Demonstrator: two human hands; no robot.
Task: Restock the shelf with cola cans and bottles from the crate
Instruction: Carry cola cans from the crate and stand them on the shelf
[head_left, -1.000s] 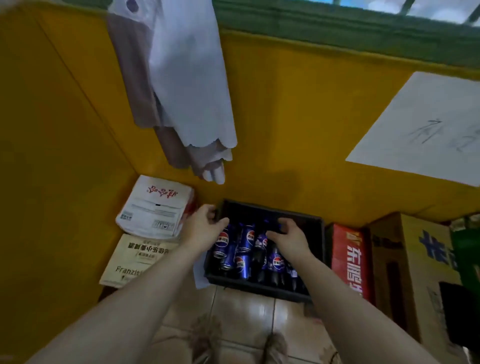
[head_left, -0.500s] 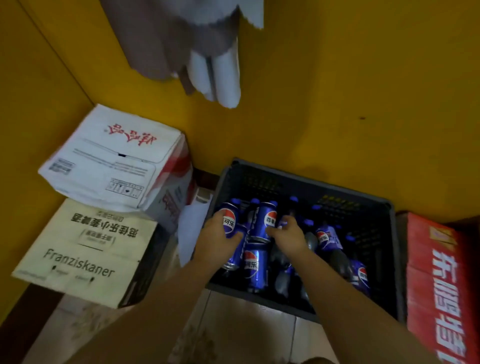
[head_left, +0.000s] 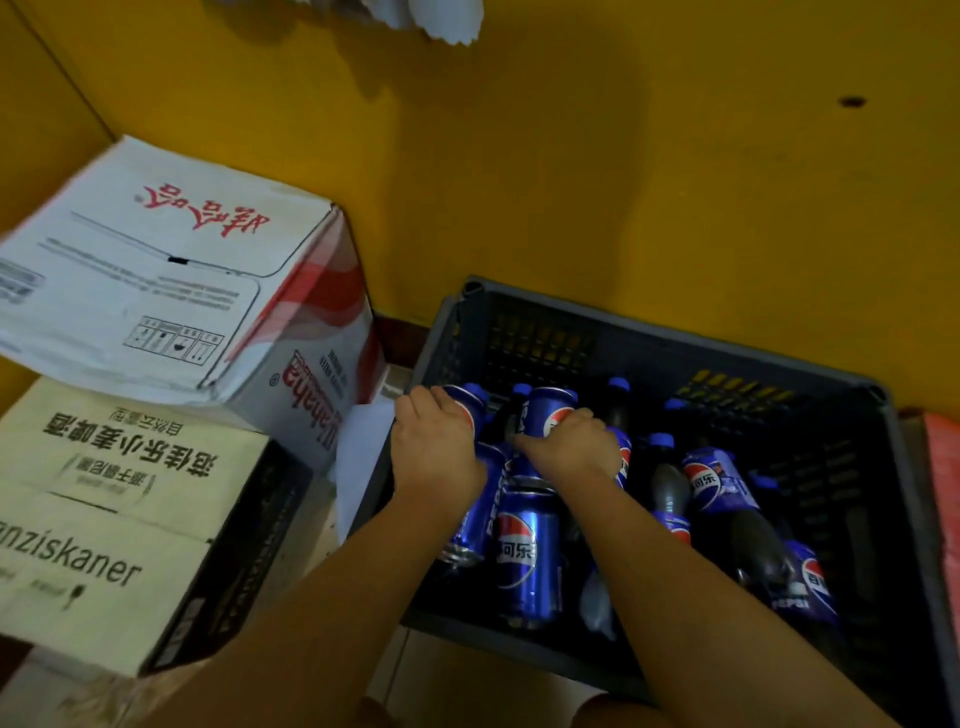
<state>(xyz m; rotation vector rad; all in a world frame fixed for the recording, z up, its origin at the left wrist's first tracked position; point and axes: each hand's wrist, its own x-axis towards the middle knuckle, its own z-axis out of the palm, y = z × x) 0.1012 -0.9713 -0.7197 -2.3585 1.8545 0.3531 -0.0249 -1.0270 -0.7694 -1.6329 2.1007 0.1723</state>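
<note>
By crate (head_left: 649, 332) wall, left hand (head_left: 436, 447) grips can (head_left: 467, 408), right hand (head_left: 571, 447) grips neighbouring can (head_left: 545, 410)

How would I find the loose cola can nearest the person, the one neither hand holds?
Start at the dark crate against the yellow wall. In its near left part, between the person's forearms, sits a blue can. Unlike the far-left can in the left hand and the raised can in the right hand, no hand holds it, and its round logo faces the camera.
</note>
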